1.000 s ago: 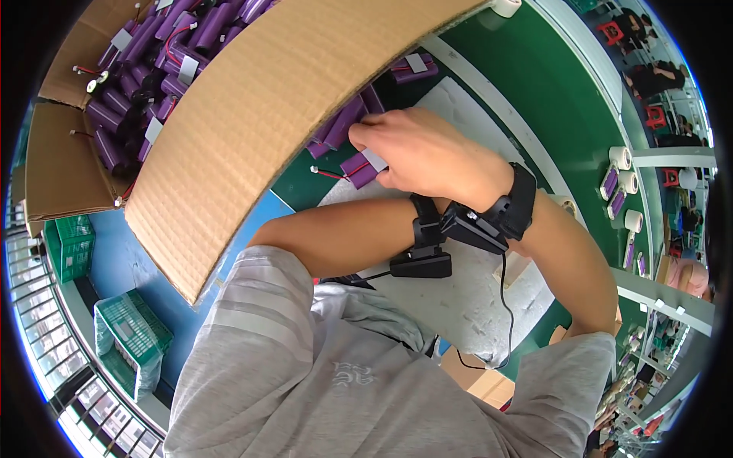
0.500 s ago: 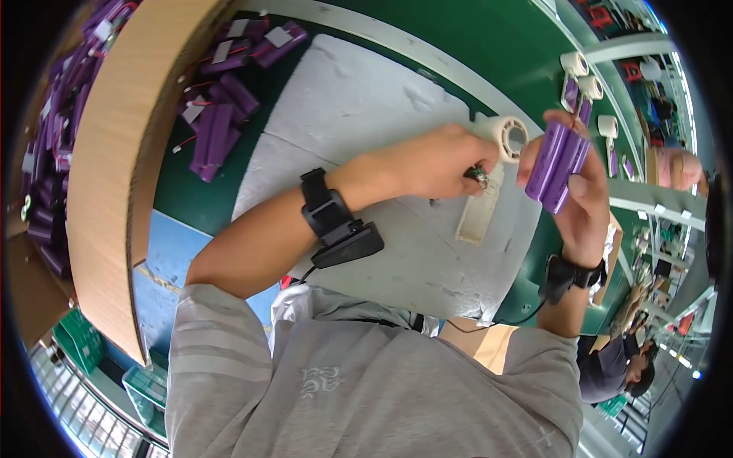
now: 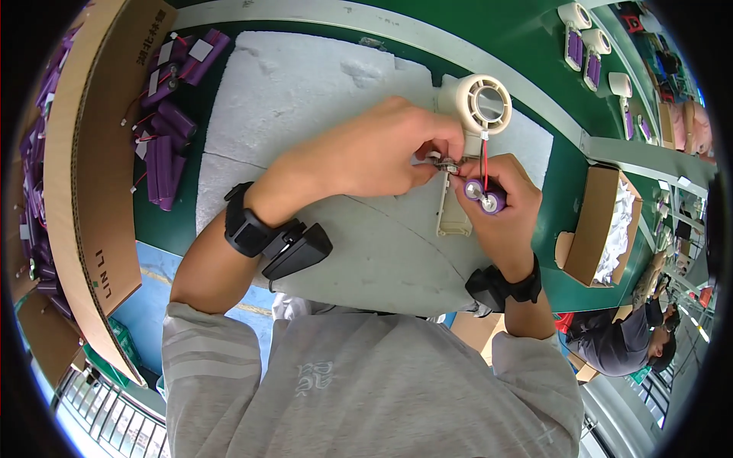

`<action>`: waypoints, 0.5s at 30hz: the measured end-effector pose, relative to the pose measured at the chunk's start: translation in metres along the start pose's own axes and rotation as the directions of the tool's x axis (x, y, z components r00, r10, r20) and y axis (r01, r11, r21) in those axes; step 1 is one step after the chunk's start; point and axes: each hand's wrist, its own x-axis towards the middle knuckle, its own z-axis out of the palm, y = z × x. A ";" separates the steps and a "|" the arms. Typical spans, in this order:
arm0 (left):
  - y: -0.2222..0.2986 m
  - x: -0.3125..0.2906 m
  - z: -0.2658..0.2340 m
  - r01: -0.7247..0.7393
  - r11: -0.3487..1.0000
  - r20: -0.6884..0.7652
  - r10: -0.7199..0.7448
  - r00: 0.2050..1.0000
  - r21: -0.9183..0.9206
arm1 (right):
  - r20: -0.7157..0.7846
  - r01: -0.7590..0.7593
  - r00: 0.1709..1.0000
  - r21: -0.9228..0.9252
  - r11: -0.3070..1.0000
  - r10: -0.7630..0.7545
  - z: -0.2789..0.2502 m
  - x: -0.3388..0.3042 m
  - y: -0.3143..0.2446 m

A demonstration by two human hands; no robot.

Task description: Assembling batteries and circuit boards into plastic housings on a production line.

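Note:
My left hand [image 3: 382, 153] is closed, its fingertips pinching a small circuit board [image 3: 449, 165]. Fingers of my right hand [image 3: 510, 195] wrap a purple battery pack [image 3: 496, 202], its round cell ends facing up. The right fingertips come close to the board; whether they touch it cannot be made out. Red and black wires rise from the pack to a white connector [image 3: 484, 136] in front of the fan head. Under both hands lies a cream fan housing [image 3: 460, 101], with a ring-shaped head and an open, trough-like handle [image 3: 455, 217]. My hands partly hide its middle.
A white foam sheet [image 3: 305, 84] covers the green table [image 3: 527, 30]. Loose purple battery packs [image 3: 164, 168] lie left, beside a large cardboard box [image 3: 103, 168]. Several similar fans [image 3: 574, 15] are at far right. A box of white pieces [image 3: 588, 229] stands right; beyond it sits a person [image 3: 611, 340].
The battery pack has come down and left, turned end-on, toward the board. Both hands are now close together over the handle. The view has shifted a little.

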 end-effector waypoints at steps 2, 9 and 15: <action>0.004 0.000 -0.001 0.035 0.999 0.010 -0.035 0.999 0.014 | -0.019 -0.015 1.000 -0.012 1.000 0.014 0.001 0.001 -0.002; -0.001 -0.002 -0.003 -0.098 0.983 -0.022 0.102 0.995 0.157 | -0.035 0.144 0.987 -0.200 0.969 -0.154 0.002 0.008 -0.010; 0.006 -0.002 0.002 -0.114 0.970 -0.031 0.123 0.992 0.215 | -0.023 0.167 0.984 -0.214 0.962 -0.176 0.001 0.009 -0.009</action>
